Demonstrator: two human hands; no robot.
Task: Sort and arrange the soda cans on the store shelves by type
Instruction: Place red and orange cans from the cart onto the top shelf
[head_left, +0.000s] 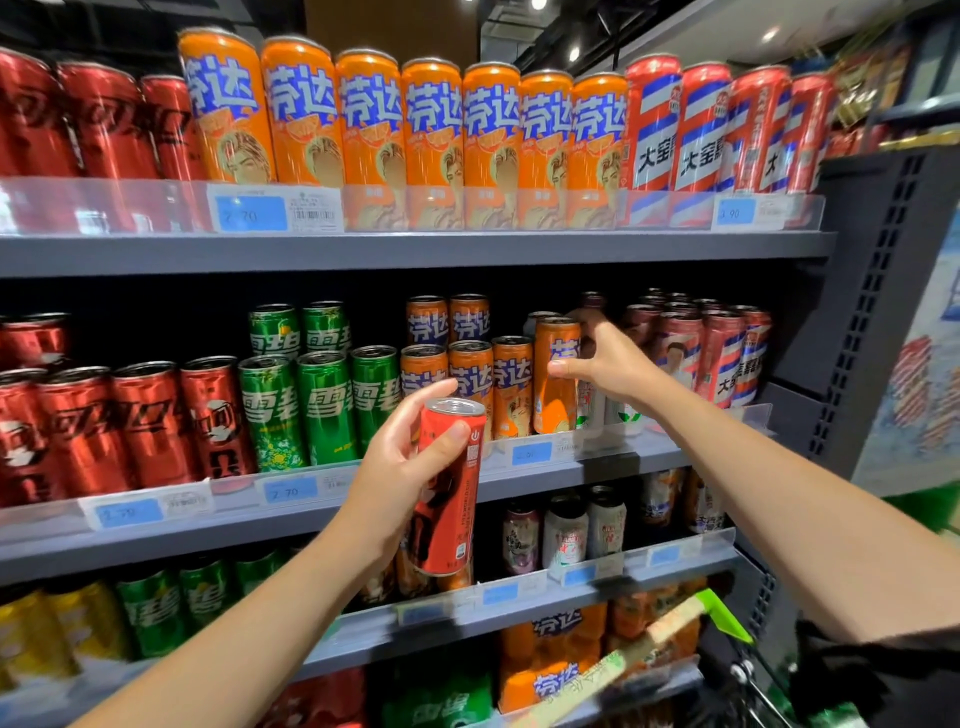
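Nearest, the left hand (402, 452) has its fingers (447, 434) wrapped around a red cola can (448, 486), held upright in the air in front of the middle shelf (519, 483) and not yet placed. Just beyond, the right hand (605, 364) curls thumb and fingers around an orange soda can (557, 374) standing at the right end of that shelf's orange row. Red, green and orange groups already stand together there; white cans (592, 410) behind the orange one look unsorted.
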